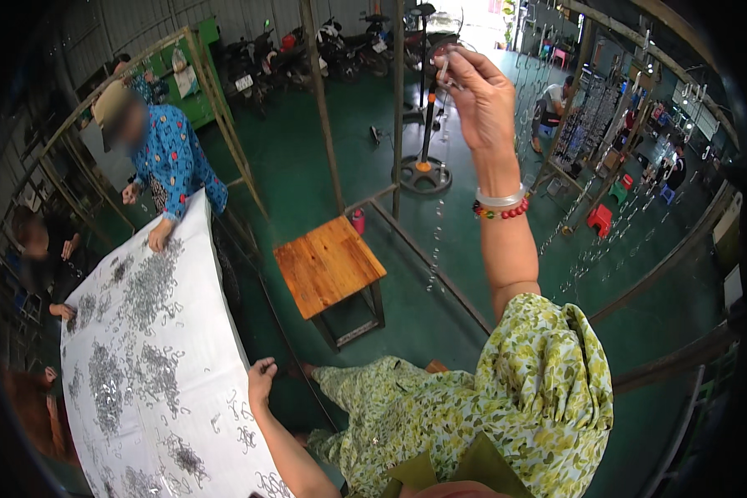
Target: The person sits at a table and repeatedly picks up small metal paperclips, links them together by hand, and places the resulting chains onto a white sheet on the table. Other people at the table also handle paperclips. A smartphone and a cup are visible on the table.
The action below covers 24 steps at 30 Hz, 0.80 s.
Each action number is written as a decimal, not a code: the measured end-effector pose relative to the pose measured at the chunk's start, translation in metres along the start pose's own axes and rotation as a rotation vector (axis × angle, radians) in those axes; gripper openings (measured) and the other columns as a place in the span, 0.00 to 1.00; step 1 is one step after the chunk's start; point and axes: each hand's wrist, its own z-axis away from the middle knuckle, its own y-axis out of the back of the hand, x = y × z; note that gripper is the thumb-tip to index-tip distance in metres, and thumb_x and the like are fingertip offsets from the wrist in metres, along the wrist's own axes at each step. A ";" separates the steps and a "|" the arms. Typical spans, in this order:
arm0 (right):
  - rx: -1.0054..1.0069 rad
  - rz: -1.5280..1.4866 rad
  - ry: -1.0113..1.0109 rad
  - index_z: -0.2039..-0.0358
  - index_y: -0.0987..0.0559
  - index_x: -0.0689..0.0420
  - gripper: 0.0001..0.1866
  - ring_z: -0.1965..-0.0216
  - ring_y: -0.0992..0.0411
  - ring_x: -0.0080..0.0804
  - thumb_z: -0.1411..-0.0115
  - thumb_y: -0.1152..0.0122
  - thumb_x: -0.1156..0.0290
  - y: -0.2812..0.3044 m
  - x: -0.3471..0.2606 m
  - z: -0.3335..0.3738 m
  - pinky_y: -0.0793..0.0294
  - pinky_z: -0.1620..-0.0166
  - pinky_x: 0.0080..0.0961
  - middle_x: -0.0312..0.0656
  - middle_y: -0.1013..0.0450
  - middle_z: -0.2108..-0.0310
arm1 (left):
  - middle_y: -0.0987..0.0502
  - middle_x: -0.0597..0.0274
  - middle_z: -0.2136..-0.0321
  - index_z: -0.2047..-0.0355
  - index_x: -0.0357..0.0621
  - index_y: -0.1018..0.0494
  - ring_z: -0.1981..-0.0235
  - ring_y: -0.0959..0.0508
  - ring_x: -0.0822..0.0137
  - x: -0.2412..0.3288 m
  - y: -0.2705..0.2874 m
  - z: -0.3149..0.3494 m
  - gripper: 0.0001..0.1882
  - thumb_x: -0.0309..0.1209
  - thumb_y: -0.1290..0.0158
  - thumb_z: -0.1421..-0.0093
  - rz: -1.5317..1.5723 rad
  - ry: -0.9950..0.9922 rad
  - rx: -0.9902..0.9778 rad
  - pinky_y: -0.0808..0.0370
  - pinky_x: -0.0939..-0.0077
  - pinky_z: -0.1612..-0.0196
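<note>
My right hand (483,95) is raised high, its fingertips pinched on a small metal hook. Below those fingers hangs a thin chain of metal links (440,224); whether it joins the pinched piece is hard to see. Low beside the near edge of the white-covered table (212,332), my left hand (261,382) is closed with curled fingers. What it holds, if anything, I cannot make out. Piles of small grey metal hooks (153,290) lie spread over the white cover, with a few loose ones nearest my left hand.
A wooden stool (330,266) stands ahead of me, by a metal frame post (322,116). A co-worker in a blue patterned shirt (183,158) reaches onto the table; others sit along its far side. More chains (622,241) hang at right, near a red stool (600,220).
</note>
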 end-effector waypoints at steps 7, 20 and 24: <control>0.120 0.139 0.055 0.61 0.20 0.64 0.10 0.69 0.25 0.28 0.43 0.34 0.76 0.057 -0.041 -0.072 0.25 0.60 0.26 0.46 0.21 0.67 | 0.24 0.49 0.54 0.56 0.36 0.23 0.50 0.27 0.56 -0.025 0.003 0.003 0.14 0.25 0.41 0.44 0.001 -0.177 -0.033 0.34 0.68 0.44; 0.137 0.415 0.259 0.65 0.20 0.59 0.07 0.72 0.27 0.22 0.45 0.36 0.74 0.171 -0.090 -0.272 0.31 0.74 0.16 0.37 0.23 0.71 | 0.23 0.57 0.57 0.52 0.37 0.25 0.53 0.27 0.66 -0.006 0.003 -0.005 0.16 0.26 0.43 0.40 0.114 -0.133 -0.181 0.31 0.73 0.47; 0.353 0.887 0.200 0.61 0.18 0.62 0.09 0.65 0.25 0.26 0.42 0.36 0.76 0.103 -0.072 -0.214 0.27 0.64 0.18 0.39 0.21 0.66 | 0.23 0.59 0.57 0.47 0.37 0.29 0.55 0.25 0.68 -0.011 0.003 0.017 0.19 0.30 0.46 0.38 0.144 -0.232 -0.168 0.28 0.74 0.51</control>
